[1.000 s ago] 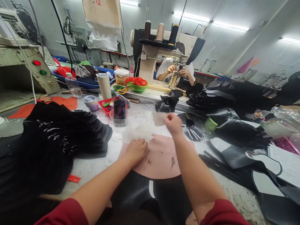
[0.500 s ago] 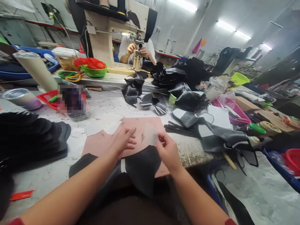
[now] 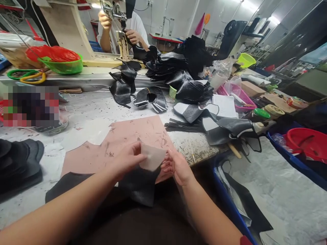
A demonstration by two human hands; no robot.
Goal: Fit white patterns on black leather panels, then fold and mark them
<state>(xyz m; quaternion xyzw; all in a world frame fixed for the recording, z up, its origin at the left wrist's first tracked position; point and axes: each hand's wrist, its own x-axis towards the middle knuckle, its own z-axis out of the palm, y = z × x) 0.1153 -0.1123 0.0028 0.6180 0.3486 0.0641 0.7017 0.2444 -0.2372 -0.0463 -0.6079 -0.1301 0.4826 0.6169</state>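
My left hand (image 3: 127, 159) and my right hand (image 3: 176, 165) both pinch a small pale beige patch (image 3: 152, 157), one at each edge. They hold it just above a black leather piece (image 3: 140, 186) that hangs over the table's near edge. Under the hands lies a pink cutting mat (image 3: 122, 143), scuffed with dark marks. Both forearms reach in from the bottom of the view.
Black leather cut pieces (image 3: 184, 76) pile up at the back and right of the table. A stack of black parts (image 3: 17, 161) lies at the left. Behind the table a person's hands (image 3: 133, 34) work at a sewing machine (image 3: 120, 32). A blue bin (image 3: 288, 160) holding a red bowl (image 3: 306, 143) stands right.
My view swung right and down. My right hand brought the pale patch from above the table down to the black piece, and my left hand took hold of its other edge.
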